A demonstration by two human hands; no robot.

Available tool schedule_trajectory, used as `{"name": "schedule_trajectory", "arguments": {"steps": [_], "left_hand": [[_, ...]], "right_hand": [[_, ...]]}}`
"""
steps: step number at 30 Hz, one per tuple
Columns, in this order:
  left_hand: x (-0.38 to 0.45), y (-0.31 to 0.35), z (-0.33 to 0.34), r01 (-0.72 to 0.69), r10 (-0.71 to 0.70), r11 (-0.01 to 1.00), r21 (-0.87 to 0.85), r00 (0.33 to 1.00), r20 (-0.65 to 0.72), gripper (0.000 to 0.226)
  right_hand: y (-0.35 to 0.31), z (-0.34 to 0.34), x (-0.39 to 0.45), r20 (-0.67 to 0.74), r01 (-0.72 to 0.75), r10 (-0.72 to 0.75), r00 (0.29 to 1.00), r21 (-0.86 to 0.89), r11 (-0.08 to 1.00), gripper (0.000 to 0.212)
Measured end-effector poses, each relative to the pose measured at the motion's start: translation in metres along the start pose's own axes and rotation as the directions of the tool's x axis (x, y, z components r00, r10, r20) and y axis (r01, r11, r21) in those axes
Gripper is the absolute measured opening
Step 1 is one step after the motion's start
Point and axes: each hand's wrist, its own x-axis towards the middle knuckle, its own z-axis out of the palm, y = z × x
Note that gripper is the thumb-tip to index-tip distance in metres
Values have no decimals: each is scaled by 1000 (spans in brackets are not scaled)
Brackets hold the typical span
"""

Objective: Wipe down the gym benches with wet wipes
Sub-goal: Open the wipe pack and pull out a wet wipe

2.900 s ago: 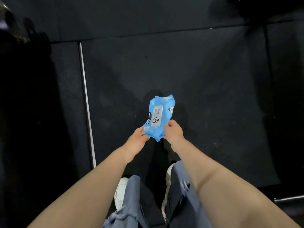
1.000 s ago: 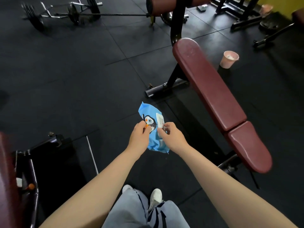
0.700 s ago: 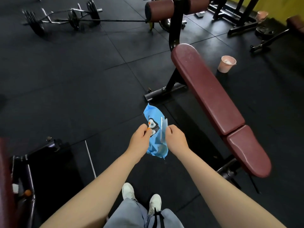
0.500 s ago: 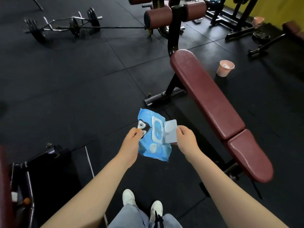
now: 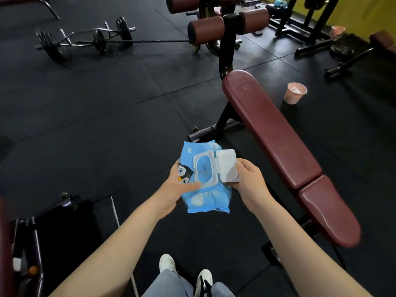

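Note:
A blue wet-wipe pack [image 5: 206,200] with a penguin print is held flat in front of me at the middle of the head view. My left hand [image 5: 179,188] grips its left edge, thumb lying across the front by the white flip frame. My right hand [image 5: 249,181] pinches the white lid [image 5: 227,166], which is folded fully open to the right. A blue seal sticker covers the opening. The maroon padded gym bench [image 5: 276,133] runs diagonally just right of my hands, its seat pad [image 5: 327,213] nearest me.
A pink cup [image 5: 294,93] stands on the black rubber floor beyond the bench. Barbells with plates [image 5: 85,40] lie at far left. Maroon roller pads on a black post [image 5: 227,26] rise at the bench's far end. Another machine frame [image 5: 27,243] sits at lower left.
The view rose from bare floor to the bench. My right hand flipped the pack's white lid open to the right, and the pack now lies flatter and closer to me.

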Motion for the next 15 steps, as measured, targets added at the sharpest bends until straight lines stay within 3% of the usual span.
{"name": "schedule_trajectory", "arguments": {"steps": [4, 6, 10, 15], "left_hand": [[9, 3, 10, -83, 99, 981, 175, 991, -87, 111], [13, 2, 12, -135, 173, 953, 272, 977, -124, 112], [13, 5, 17, -209, 264, 921, 330, 956, -129, 78], [12, 8, 26, -183, 242, 915, 361, 962, -124, 34]], "right_hand": [[-3, -3, 7, -10, 0, 0, 1000, -37, 999, 25], [-5, -3, 9, -9, -1, 1, 1000, -21, 1000, 24], [-12, -3, 12, -1, 7, -7, 1000, -2, 1000, 24], [-18, -6, 13, 37, 7, -7, 999, -6, 1000, 25]]}}
